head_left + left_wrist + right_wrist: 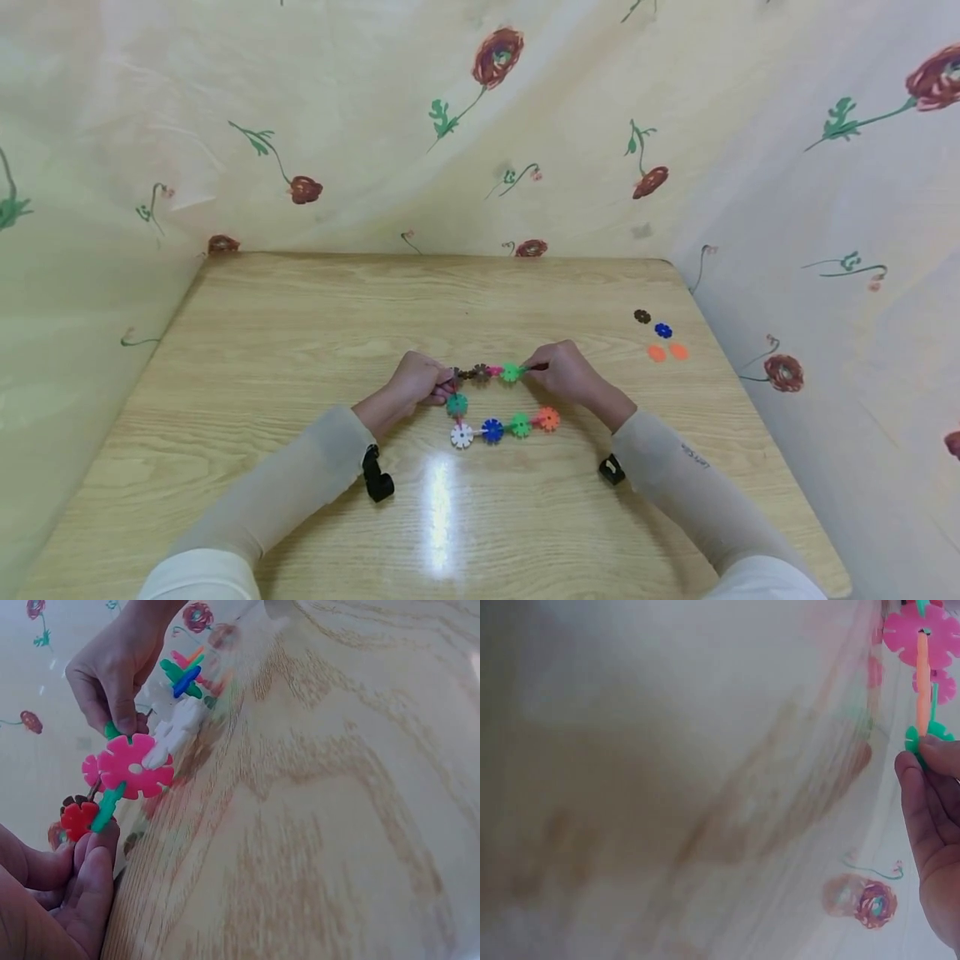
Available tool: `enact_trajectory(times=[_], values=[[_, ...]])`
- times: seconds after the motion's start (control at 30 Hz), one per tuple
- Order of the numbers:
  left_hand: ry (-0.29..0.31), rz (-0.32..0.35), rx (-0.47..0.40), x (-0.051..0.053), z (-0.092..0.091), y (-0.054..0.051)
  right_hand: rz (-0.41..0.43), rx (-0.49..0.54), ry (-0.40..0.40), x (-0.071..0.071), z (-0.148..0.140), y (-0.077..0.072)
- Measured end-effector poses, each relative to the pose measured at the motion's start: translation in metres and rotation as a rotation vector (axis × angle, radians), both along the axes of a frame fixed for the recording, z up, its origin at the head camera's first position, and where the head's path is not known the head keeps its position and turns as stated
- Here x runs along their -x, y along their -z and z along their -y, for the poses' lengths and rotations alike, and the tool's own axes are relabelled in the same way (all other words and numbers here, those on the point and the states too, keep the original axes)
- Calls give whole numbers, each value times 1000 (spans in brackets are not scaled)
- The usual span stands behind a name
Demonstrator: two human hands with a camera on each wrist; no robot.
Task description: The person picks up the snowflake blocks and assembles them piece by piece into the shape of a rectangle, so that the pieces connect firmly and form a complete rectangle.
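Note:
A chain of notched plastic discs, slotted together, bends into a sideways U on the table. My left hand [418, 380] pinches it at the upper left corner, beside a brown disc [481, 373]; in the left wrist view, its fingers touch near a red disc [78, 820]. At the upper row's right end, my right hand [567, 372] holds a disc beyond a light green disc [512, 372]; the right wrist view shows a green disc [913, 740] between thumb and finger. A teal disc [457, 405] joins down to a white disc [462, 436], then blue, green and orange ones.
To the right on the wooden table [300, 308] lie a loose brown disc [642, 317], a blue disc [663, 331] and two orange discs [656, 353]. Flower-patterned sheeting [375, 125] stands behind the table and along its sides.

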State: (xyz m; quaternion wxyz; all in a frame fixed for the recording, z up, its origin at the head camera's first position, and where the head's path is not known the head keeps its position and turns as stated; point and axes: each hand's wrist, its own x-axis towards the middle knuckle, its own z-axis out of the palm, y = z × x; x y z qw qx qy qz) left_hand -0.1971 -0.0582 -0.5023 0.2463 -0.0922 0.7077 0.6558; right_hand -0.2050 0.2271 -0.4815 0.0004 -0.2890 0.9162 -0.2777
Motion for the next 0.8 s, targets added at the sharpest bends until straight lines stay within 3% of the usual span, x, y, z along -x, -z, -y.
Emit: enact_trajectory(times=[0.57, 0.8], values=[[-6, -49, 83, -2, -7, -2, -125, -37, -95, 1, 1, -2], [9, -30, 68, -2, -1, -4, -113, -66, -125, 3, 2, -2]])
